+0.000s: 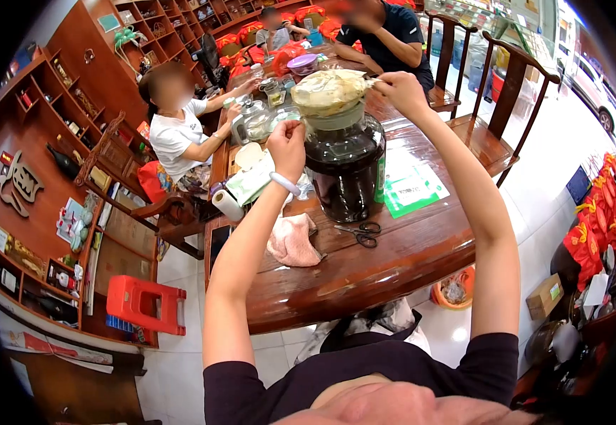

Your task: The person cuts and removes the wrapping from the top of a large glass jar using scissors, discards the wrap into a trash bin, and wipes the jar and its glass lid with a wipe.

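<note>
A large glass jar (347, 173) of dark liquid stands upright on the wooden table in front of me. A whitish, crumpled cover (331, 92) bulges over its mouth. To the right of the cover, my right hand (401, 93) pinches its edge. My left hand (288, 147) is closed at the left of the jar's neck, fingertips pressed together; what they hold, if anything, is too small to make out. Black-handled scissors (366, 234) lie before the jar, beside a pink cloth (294, 241). A green-and-white packet (412, 190) lies to the jar's right.
A person in white (184, 138) sits at the table's left, hands among glass teaware (255, 120). Other people sit at the far end. A paper roll (228, 204) stands at the left edge. Wooden chairs (503, 106), a red stool (145, 304) and an orange bin (454, 289) surround the table.
</note>
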{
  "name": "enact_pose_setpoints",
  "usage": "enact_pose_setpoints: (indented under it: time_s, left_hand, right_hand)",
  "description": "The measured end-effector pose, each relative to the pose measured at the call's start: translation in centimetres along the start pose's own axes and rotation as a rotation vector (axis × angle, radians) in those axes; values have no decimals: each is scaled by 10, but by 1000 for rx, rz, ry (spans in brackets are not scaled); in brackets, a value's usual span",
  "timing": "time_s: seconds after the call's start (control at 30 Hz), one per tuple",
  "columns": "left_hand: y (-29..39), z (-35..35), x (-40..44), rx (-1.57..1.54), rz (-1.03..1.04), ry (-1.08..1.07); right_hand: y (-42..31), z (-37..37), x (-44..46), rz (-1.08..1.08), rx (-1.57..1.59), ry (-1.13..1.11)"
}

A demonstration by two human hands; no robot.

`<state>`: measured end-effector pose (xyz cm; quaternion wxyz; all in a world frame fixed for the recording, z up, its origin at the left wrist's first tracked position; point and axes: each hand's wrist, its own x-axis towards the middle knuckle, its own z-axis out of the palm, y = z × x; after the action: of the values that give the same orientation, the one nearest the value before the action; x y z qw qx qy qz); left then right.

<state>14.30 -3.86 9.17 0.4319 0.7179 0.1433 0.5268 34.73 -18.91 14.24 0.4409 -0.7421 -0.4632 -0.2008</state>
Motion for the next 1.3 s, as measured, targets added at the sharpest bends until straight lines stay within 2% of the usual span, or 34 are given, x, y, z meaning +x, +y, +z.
enact_pose_setpoints:
  time_s: [0.07,0.13,0.23,0.27,0.33,0.37,0.4,0.47,0.53,0.63,0.7,0.73,0.8,0.83,0.87,0.93,1.0,1.07,1.1,1.2,1.3]
  left_hand:
    - [-5,2,4,-19,-11,33]
    - [-7,4,7,-209,-168,64]
    - [-13,2,20,-201,-312,148]
    - [-15,3,24,-188,-343,184]
    - [-28,-6,37,-196,-381,236]
    - [-40,-13,45,-198,-395,143]
    - [-42,-16,49,-208,-455,100]
    - [-39,-16,57,-309,-473,82]
    - [-32,-14,67,-431,-535,37]
    - [-26,-10,85,-658,-643,-133]
    - [-18,-1,98,-658,-656,-100]
    - [-13,2,105,-673,-637,-122]
    - [-2,8,118,-603,-618,-145]
    - [0,11,122,-534,-598,-166]
    - [0,15,125,-534,-598,-165]
    - [-3,24,130,-435,-517,-112]
    - [-9,29,134,-447,-506,-109]
    - [-18,34,139,-548,-461,-117]
    - [-11,35,139,-551,-463,-119]
    - [8,39,143,-598,-486,-144]
    - [20,46,147,-517,-477,-341]
  right_hand:
    - [1,-10,-10,16,30,-84]
    - [1,-19,-19,36,179,-221]
    - [4,-14,-35,26,349,-281]
    - [12,-11,-37,45,518,-378]
    - [7,-17,-48,292,811,-310]
    - [13,-24,-48,329,795,-328]
    - [12,-29,-52,398,936,-279]
    - [43,-25,-50,550,1126,-244]
    - [42,-28,-44,625,1192,-258]
    - [41,-11,-33,663,1138,-285]
    - [47,5,-18,724,1171,-331]
    - [44,8,-12,724,1170,-331]
    - [32,17,3,670,973,-334]
    - [17,21,9,754,887,-296]
    - [22,29,16,753,887,-297]
    - [21,46,26,616,865,-436]
    - [16,52,32,603,889,-472]
    - [4,55,34,515,1085,-469]
    - [-6,51,35,576,1042,-453]
    - [-18,59,46,493,1206,-422]
    - [-24,75,57,372,1438,-378]
